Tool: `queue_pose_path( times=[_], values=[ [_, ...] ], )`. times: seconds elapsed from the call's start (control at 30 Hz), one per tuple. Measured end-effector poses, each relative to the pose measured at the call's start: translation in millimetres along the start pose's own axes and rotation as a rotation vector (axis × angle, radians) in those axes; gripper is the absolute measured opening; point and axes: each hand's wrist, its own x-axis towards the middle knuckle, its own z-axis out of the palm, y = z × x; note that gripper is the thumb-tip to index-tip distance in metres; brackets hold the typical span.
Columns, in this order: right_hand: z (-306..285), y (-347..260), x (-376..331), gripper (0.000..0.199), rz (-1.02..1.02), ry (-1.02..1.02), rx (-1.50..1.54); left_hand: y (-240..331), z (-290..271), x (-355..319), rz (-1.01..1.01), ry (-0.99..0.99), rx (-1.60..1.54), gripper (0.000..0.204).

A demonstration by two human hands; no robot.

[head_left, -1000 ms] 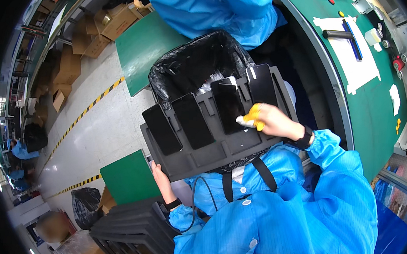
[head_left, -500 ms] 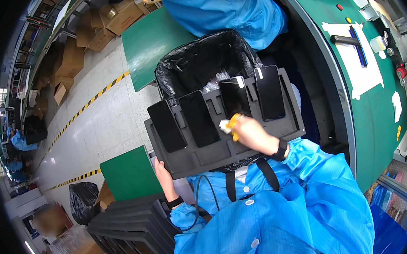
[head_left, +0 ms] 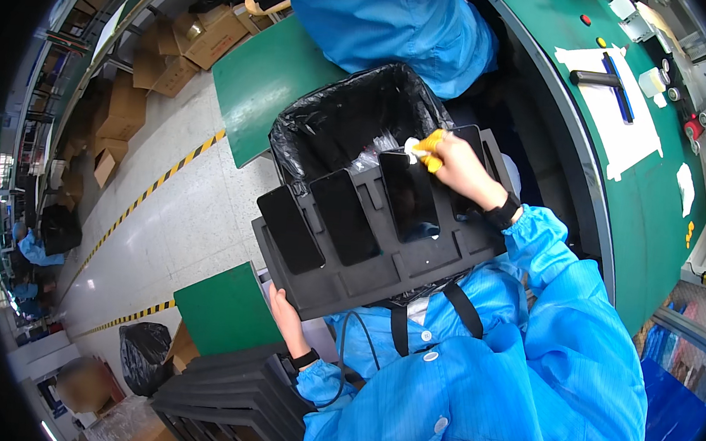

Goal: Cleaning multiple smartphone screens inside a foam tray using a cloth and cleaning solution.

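Since a moment ago the right hand (head_left: 465,167) has slid up to the top edge of the black tray (head_left: 383,256), next to the bin with the black bag (head_left: 344,120). Its yellow-tipped fingers (head_left: 432,140) are closed on a small white scrap (head_left: 412,148), just over the bin's mouth. The tray rests at the person's chest and leans against the bin. Four dark phones (head_left: 345,216) sit in the tray's slots, side by side. The left hand (head_left: 289,322) is under the tray's lower left corner, with fingers curled on the edge. To do this well, I think the left hand should keep the tray level so no phone slips out. The scrap should be fully over the bin before the fingers let go. A green desk (head_left: 646,185) runs along the right of the tray.
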Motion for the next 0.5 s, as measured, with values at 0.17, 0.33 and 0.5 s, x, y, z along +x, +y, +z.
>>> queue_pose_path(
  times=[0.17,0.33,0.5],
  values=[
    [8.5,-43.3,-42.2,0.023,-0.055,-0.434,-0.032,2.0,0.4,1.9,0.008,0.01,-0.014,0.044],
    [-10.3,-74.9,-78.1,0.02,-0.007,-0.33,0.229,-3.4,0.8,3.5,-0.034,0.06,0.018,0.046],
    [-32.8,-62.0,-85.9,0.016,0.097,-0.202,0.19,3.4,-2.8,2.9,-0.005,0.024,0.029,0.048]
  ],
)
